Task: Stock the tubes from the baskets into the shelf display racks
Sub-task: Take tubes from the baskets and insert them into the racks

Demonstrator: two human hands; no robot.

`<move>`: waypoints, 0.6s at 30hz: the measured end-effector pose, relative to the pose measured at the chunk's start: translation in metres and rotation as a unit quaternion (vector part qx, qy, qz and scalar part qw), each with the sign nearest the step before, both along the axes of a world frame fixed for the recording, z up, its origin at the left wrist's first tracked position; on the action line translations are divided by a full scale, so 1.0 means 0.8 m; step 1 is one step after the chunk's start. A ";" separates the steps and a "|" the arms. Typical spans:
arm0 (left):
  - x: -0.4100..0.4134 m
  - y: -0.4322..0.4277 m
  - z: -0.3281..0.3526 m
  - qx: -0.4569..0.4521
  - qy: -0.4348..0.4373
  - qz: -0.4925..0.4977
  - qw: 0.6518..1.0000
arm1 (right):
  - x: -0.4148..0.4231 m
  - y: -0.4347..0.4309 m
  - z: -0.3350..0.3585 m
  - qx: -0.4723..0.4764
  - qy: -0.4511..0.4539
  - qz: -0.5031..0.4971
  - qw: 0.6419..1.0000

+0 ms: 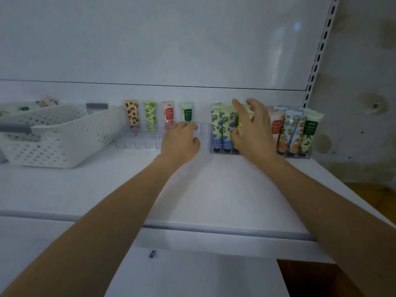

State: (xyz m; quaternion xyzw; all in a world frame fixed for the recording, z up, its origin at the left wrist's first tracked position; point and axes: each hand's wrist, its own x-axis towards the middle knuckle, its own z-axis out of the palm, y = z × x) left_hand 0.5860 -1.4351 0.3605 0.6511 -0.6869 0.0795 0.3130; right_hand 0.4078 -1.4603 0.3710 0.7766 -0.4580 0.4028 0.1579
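Two clear display racks stand at the back of the white shelf. The left rack [137,141] holds several tubes in its back row: strawberry [132,113], green-leaf [150,115], red [168,114] and pale green [186,112]. My left hand [181,140] grips that rack's right front corner. The right rack [222,150] is packed with tubes, blue-flower ones [220,125] at its left and orange-patterned ones [289,129] further right. My right hand [250,129] reaches into it, thumb and fingers spread round a yellow-green tube [243,127]; whether it is gripped is unclear.
A white perforated basket [64,133] with grey handles sits at the shelf's left, another behind it with a few tubes. The shelf's front edge [192,229] runs below my forearms. A slotted upright [319,52] bounds the right side.
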 end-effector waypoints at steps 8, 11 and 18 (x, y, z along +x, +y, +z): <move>0.167 0.005 0.105 -0.016 -0.071 0.064 0.995 | 0.141 0.008 0.042 -0.035 0.048 0.113 0.992; 0.242 0.017 0.129 0.014 -0.106 0.056 0.993 | 0.215 0.010 0.059 -0.034 0.050 0.158 0.986; 0.390 0.026 0.135 0.070 -0.144 0.043 0.986 | 0.371 0.009 0.071 0.111 0.007 0.275 0.955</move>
